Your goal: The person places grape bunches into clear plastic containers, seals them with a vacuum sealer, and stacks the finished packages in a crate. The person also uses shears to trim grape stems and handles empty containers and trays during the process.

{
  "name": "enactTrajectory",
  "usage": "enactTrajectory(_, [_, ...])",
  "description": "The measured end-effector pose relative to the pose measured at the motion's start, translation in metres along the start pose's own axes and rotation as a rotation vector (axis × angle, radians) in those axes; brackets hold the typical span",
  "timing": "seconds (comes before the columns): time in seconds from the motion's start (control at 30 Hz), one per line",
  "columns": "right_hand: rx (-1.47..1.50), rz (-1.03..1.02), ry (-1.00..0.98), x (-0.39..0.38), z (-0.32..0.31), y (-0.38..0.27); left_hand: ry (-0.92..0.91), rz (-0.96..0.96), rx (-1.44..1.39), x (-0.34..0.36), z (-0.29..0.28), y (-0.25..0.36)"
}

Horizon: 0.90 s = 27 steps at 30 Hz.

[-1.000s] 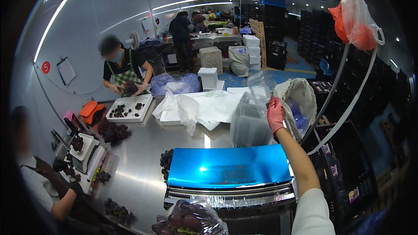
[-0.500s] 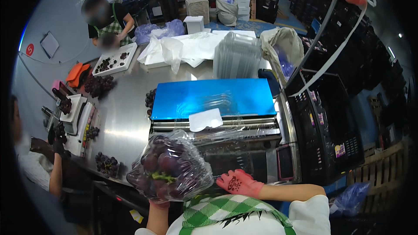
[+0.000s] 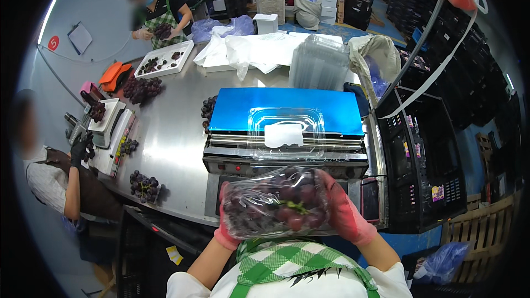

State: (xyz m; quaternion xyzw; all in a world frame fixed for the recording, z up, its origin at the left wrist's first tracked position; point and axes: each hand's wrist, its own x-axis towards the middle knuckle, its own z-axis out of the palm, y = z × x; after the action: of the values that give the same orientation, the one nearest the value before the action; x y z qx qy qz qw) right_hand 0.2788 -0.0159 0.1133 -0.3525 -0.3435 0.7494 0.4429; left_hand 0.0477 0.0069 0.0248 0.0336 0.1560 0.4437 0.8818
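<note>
The pink-gloved left hand (image 3: 226, 228) and right hand (image 3: 348, 211), half-curled, grip opposite ends of a clear film-wrapped pack of dark purple grapes (image 3: 279, 203); over-squeezing could tear the film.

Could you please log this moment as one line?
left hand: holding film-wrapped grapes at left | right hand: holding them at right | clear tray: on blue-topped machine | clear container stack: beyond machine

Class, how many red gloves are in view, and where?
2: one on the left hand, one on the right hand, at opposite sides of the wrapped grapes.
</note>
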Motion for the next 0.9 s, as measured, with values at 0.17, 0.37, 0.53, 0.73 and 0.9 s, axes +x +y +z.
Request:
enactTrajectory(0.17, [0.045,0.011,0.097,0.007,-0.013,0.014,0.278,0.373,0.693,0.013,0.001,0.009])
enactTrajectory(0.37, [0.037,-0.054,0.314,0.014,-0.044,0.049,0.541,0.450,1.186,0.016,0.013,0.020])
enactTrajectory(0.53, [-0.504,-0.206,0.537,0.040,-0.075,0.085,0.529,0.365,1.486,0.029,-0.013,0.027])
enactTrajectory(0.73, [-0.875,-0.064,0.188,0.022,-0.082,0.037,0.570,0.056,1.688,0.030,0.002,0.041])
enactTrajectory(0.9, [-1.020,0.225,0.063,0.036,-0.084,0.013,0.410,0.054,1.871,0.030,-0.001,0.049])
